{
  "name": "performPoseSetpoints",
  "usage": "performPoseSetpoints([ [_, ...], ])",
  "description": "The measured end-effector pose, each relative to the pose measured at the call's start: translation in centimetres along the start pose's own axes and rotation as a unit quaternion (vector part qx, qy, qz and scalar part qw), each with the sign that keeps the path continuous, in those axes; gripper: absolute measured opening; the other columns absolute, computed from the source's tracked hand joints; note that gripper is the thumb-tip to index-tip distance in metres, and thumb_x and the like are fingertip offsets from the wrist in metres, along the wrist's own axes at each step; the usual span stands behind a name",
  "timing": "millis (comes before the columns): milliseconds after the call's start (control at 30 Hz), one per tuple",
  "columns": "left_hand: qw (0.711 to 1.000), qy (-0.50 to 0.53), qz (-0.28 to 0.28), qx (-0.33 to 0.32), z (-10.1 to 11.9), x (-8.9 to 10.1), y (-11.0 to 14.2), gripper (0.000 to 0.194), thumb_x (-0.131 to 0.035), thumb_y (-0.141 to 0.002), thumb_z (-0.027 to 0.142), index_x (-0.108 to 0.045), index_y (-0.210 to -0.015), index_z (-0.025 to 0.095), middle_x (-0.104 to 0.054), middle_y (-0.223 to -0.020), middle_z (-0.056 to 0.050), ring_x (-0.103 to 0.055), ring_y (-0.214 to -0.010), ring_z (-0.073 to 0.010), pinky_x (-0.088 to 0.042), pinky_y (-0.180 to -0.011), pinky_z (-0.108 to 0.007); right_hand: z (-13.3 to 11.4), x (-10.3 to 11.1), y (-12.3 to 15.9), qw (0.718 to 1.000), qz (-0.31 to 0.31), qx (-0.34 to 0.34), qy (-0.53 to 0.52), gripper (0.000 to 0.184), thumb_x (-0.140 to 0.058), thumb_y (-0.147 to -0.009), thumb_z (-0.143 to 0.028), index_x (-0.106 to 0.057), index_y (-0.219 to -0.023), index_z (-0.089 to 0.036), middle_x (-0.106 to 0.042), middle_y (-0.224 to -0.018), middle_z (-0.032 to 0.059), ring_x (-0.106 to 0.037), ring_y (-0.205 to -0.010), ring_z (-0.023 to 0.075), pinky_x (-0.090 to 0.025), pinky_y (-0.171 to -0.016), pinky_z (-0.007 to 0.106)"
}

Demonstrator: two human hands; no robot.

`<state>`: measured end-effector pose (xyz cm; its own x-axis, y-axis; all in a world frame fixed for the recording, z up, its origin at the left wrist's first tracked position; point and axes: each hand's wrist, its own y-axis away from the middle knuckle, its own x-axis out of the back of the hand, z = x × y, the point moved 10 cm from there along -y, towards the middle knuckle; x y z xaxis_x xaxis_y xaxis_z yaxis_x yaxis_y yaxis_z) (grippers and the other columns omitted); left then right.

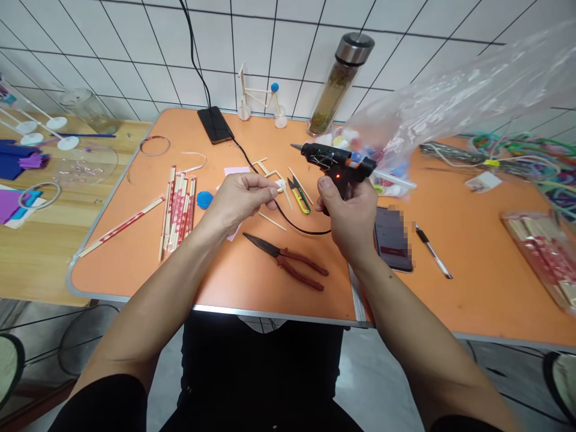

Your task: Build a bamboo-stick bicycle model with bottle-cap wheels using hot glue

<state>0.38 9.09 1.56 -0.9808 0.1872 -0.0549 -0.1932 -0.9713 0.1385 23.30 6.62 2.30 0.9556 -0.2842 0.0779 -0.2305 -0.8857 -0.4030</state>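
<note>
The glue gun (333, 157) is up in the right hand (350, 207), which grips its handle, a white glue stick (398, 180) poking out behind. I'd worry about its nozzle (296, 147): with the red light (338, 176) on it is probably hot, and a dip toward the left hand (245, 197) could burn skin. The cord (308, 232), looping between both hands, might snag and drag the thin sticks (272, 222). The gun's long axis runs crosswise, nozzle aimed left, past the left hand's far side. That hand pinches something pale, too small to identify; pliers (282, 252) lie nearer the body, between the hands.
</note>
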Motion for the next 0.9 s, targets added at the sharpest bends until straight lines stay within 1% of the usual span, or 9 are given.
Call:
performPoseSetpoints([
  [67,1.000,-0.013,-0.004,0.004,-0.1,-0.1,0.0,0.006,-0.086,-0.079,0.018,-0.087,-0.085,0.014,-0.074,-0.062,-0.004,-0.039,-0.047,-0.0054,-0.023,-0.048,-0.023,0.9,-0.4,0.0,0.999,-0.008,-0.033,-0.034,0.052,-0.097,-0.087,-0.070,-0.072,-0.104,-0.027,-0.074,-0.087,-0.0013,-0.065,-0.066,0.0142,-0.060,-0.062,0.032],
  [200,0.999,-0.039,-0.023,0.001,-0.2,-0.5,0.0,0.005,-0.087,-0.078,0.020,-0.086,-0.080,0.015,-0.074,-0.062,-0.004,-0.038,-0.048,-0.0059,-0.024,-0.050,-0.025,2.4,-1.5,0.2,0.993,-0.038,-0.078,-0.081,0.058,-0.104,-0.078,-0.064,-0.075,-0.112,-0.028,-0.077,-0.091,-0.0020,-0.070,-0.075,0.0157,-0.059,-0.065,0.030],
  [267,0.999,-0.044,-0.025,-0.005,-0.2,-0.6,0.0,0.006,-0.087,-0.077,0.022,-0.085,-0.078,0.016,-0.074,-0.063,-0.004,-0.039,-0.048,-0.0066,-0.025,-0.051,-0.025,2.6,-2.1,0.3,0.991,-0.063,-0.083,-0.081,0.061,-0.105,-0.077,-0.065,-0.076,-0.117,-0.029,-0.081,-0.098,-0.0002,-0.074,-0.081,0.0176,-0.062,-0.069,0.031],
  [400,0.999,-0.042,-0.025,-0.003,-0.4,-0.7,0.0,0.008,-0.086,-0.076,0.024,-0.084,-0.073,0.017,-0.073,-0.062,-0.006,-0.039,-0.049,-0.0079,-0.026,-0.052,-0.026,2.3,-3.0,0.7,0.990,-0.098,-0.077,-0.072,0.067,-0.104,-0.076,-0.069,-0.078,-0.124,-0.030,-0.085,-0.107,0.0030,-0.080,-0.093,0.0227,-0.069,-0.084,0.040],
  [467,0.998,-0.048,-0.029,-0.003,-0.5,-0.8,-0.1,0.009,-0.085,-0.075,0.025,-0.083,-0.071,0.017,-0.072,-0.061,-0.005,-0.040,-0.050,-0.0085,-0.026,-0.052,-0.026,2.2,-3.2,0.9,0.989,-0.106,-0.077,-0.076,0.066,-0.102,-0.080,-0.070,-0.077,-0.126,-0.030,-0.086,-0.108,0.0034,-0.081,-0.092,0.0223,-0.070,-0.084,0.040],
  [567,0.998,-0.052,-0.038,-0.010,-0.5,-0.9,-0.1,0.011,-0.085,-0.074,0.027,-0.083,-0.071,0.017,-0.073,-0.063,-0.005,-0.044,-0.054,-0.0095,-0.029,-0.054,-0.026,2.6,-3.2,1.1,0.987,-0.108,-0.082,-0.083,0.061,-0.096,-0.087,-0.069,-0.072,-0.128,-0.030,-0.085,-0.108,0.0027,-0.079,-0.088,0.0194,-0.069,-0.082,0.037],
  [633,0.998,-0.049,-0.046,-0.010,-0.6,-1.0,-0.1,0.013,-0.085,-0.074,0.029,-0.083,-0.071,0.017,-0.073,-0.064,-0.006,-0.048,-0.056,-0.0101,-0.031,-0.055,-0.025,3.1,-3.0,1.0,0.987,-0.102,-0.092,-0.086,0.061,-0.094,-0.089,-0.067,-0.069,-0.130,-0.030,-0.084,-0.107,0.0021,-0.080,-0.089,0.0188,-0.069,-0.083,0.036],
  [767,0.997,-0.050,-0.054,-0.005,-0.6,-1.0,-0.1,0.015,-0.087,-0.074,0.031,-0.083,-0.071,0.017,-0.073,-0.064,-0.006,-0.050,-0.058,-0.0107,-0.035,-0.057,-0.025,4.1,-2.9,0.8,0.985,-0.091,-0.114,-0.098,0.062,-0.097,-0.085,-0.063,-0.066,-0.128,-0.030,-0.082,-0.104,0.0004,-0.079,-0.091,0.0191,-0.067,-0.081,0.035],
  [900,0.998,-0.040,-0.054,-0.007,-0.5,-1.1,0.0,0.014,-0.088,-0.074,0.030,-0.084,-0.073,0.017,-0.073,-0.062,-0.005,-0.051,-0.058,-0.0106,-0.036,-0.057,-0.025,4.1,-3.2,0.8,0.983,-0.083,-0.113,-0.120,0.064,-0.101,-0.079,-0.061,-0.067,-0.123,-0.028,-0.082,-0.105,0.0016,-0.078,-0.092,0.0196,-0.065,-0.078,0.033],
])
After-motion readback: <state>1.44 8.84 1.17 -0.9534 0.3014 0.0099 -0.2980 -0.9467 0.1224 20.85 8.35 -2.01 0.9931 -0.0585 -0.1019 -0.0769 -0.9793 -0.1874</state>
